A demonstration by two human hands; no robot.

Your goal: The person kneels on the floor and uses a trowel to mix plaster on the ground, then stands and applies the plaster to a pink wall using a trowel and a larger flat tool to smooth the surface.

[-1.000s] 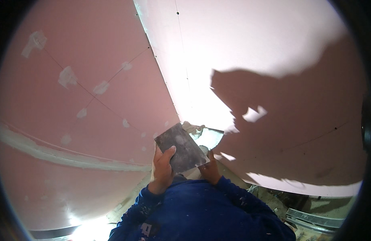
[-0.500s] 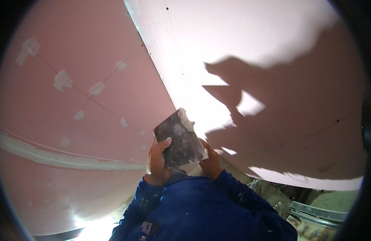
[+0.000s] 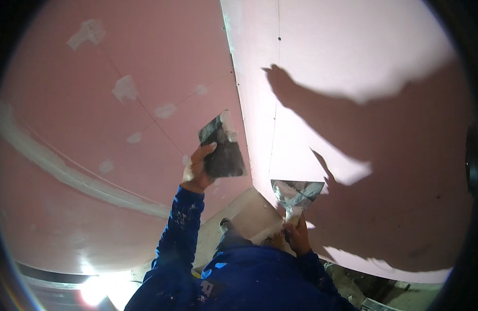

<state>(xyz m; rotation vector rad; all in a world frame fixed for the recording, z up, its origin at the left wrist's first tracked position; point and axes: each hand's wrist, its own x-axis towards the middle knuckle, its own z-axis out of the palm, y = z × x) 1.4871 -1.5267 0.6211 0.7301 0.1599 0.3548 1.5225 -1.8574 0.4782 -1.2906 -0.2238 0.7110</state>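
Scraper blade point(image 3: 298, 192) beyond right grip point(image 3: 298, 237)

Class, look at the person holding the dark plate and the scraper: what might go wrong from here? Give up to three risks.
1. Pale paste sits near the edge of the dark plate in the left hand; it might slide off.
2. The scraper in the right hand has a smeared blade, which might leave streaks.
3. A large shadow on the right wall might hide flaws.
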